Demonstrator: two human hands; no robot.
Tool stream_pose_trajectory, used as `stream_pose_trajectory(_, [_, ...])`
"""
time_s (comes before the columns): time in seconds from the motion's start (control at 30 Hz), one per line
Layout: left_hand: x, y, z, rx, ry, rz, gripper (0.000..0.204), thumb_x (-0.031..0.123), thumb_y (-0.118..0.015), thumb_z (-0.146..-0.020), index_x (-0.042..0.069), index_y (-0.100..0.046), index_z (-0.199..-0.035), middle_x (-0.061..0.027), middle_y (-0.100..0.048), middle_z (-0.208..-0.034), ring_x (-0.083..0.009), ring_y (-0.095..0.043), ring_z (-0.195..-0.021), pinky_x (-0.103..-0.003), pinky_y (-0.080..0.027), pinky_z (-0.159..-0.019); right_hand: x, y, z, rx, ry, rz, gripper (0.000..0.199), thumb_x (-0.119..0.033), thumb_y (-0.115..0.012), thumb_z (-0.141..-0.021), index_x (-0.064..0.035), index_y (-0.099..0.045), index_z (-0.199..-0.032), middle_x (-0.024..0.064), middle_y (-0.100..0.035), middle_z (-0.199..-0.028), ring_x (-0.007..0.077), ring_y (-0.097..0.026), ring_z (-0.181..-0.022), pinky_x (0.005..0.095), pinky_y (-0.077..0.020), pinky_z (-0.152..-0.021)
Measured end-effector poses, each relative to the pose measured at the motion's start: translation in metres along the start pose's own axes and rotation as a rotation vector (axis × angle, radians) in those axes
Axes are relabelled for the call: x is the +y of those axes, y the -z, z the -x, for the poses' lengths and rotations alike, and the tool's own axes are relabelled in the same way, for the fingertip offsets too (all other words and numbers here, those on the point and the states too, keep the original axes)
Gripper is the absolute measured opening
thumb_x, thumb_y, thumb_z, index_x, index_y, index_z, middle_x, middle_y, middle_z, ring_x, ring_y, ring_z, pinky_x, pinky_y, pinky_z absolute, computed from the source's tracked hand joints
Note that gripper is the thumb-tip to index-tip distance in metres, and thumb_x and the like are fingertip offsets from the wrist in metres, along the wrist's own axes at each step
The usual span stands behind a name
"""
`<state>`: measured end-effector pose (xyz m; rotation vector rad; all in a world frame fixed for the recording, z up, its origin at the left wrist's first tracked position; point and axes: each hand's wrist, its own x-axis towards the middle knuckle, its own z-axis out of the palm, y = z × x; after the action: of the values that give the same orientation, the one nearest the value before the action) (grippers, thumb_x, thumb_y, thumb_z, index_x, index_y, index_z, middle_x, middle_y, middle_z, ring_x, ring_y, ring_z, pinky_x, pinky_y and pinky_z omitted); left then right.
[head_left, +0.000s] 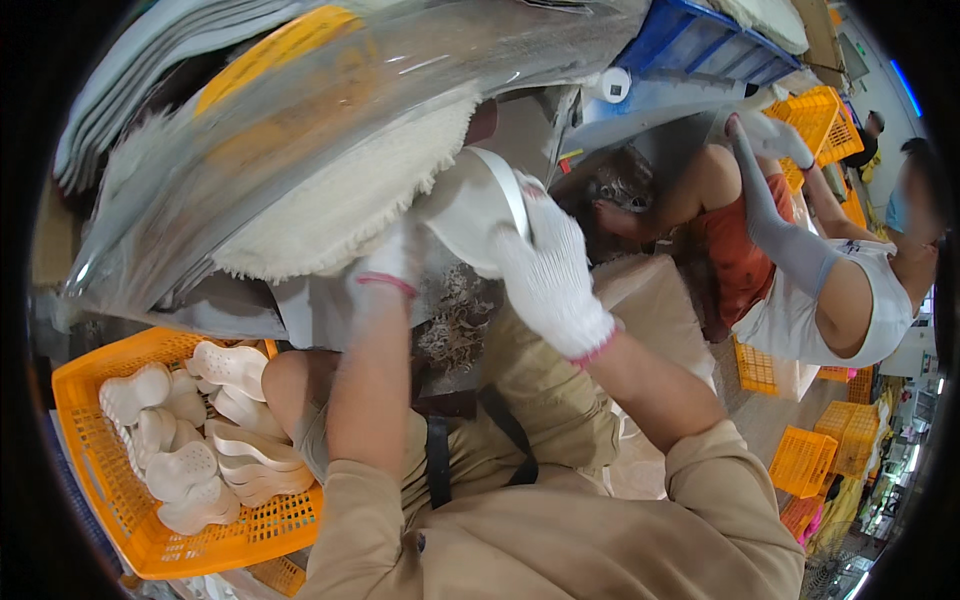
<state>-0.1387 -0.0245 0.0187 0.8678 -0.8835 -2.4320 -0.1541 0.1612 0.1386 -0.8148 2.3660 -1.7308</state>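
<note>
In white knit gloves with red cuffs, both my hands are in front of the workbench. My right hand (553, 268) is closed round the side of a cream moulded clog (462, 212), which is tilted and has a pale strap or rim along its edge. My left hand (392, 258), smeared by motion, is just left of the clog; its fingers cannot be made out. Beside it is a fluffy off-white fabric pad (350, 195) with a frayed edge. Below the clog, pale shavings (455, 315) lie on a dark surface.
An orange basket (190, 345) of cream clogs (185, 470) stands at my left. Clear plastic sheeting (430, 75) covers the bench, with a blue crate (705, 45) behind. To the right sits a co-worker in a white top (880, 310); orange crates (803, 460) are stacked beyond.
</note>
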Motion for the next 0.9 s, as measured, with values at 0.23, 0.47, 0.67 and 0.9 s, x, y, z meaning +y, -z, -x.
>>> stream_pose_trajectory(0.23, [0.052,0.105,0.068,0.009,0.021,-1.588,0.064,0.041,-0.074,-0.1,-0.001,-0.061,-0.146,-0.0209,-0.073,-0.135,-0.034,-0.07,-0.125,-0.042,-0.052,-0.11,0.035,-0.037,-0.061,-0.132,-0.139,0.275,0.027,-0.022,-0.061,-0.093,0.0005,-0.072,-0.102,0.0307,-0.072,-0.097,0.0508,-0.069,-0.098,0.0549,-0.0563,-0.087])
stream_pose_trajectory(0.47, [-0.01,0.022,0.094,-0.091,-0.013,-0.215,0.038,0.008,-0.076,-0.094,-0.005,-0.068,-0.129,-0.0091,-0.075,-0.117,-0.0199,-0.072,-0.101,-0.032,-0.058,-0.09,0.002,-0.022,-0.039,-0.266,-0.241,0.082,0.05,-0.035,-0.076,-0.087,0.0051,-0.067,-0.115,0.0278,-0.073,-0.108,0.0424,-0.072,-0.109,0.0441,-0.0555,-0.094])
stream_pose_trajectory(0.67, [-0.054,-0.06,0.039,0.219,-0.147,0.083,0.04,0.02,-0.079,-0.099,-0.003,-0.067,-0.13,-0.0102,-0.072,-0.113,-0.0224,-0.072,-0.101,-0.036,-0.06,-0.084,0.007,0.003,0.003,0.052,-0.077,0.029,0.079,-0.028,-0.079,-0.085,0.0014,-0.048,-0.151,0.0263,-0.069,-0.124,0.0392,-0.072,-0.114,0.0422,-0.0565,-0.096])
stream_pose_trajectory(0.9, [0.029,0.036,0.028,0.156,-0.043,-1.22,0.06,0.051,-0.065,-0.104,0.002,-0.066,-0.139,-0.0106,-0.074,-0.126,-0.0244,-0.069,-0.111,-0.04,-0.054,-0.099,0.066,-0.034,-0.048,-0.006,-0.192,0.222,0.051,-0.037,-0.072,-0.084,-0.0002,-0.069,-0.119,0.0294,-0.074,-0.104,0.0495,-0.071,-0.104,0.0516,-0.0571,-0.093])
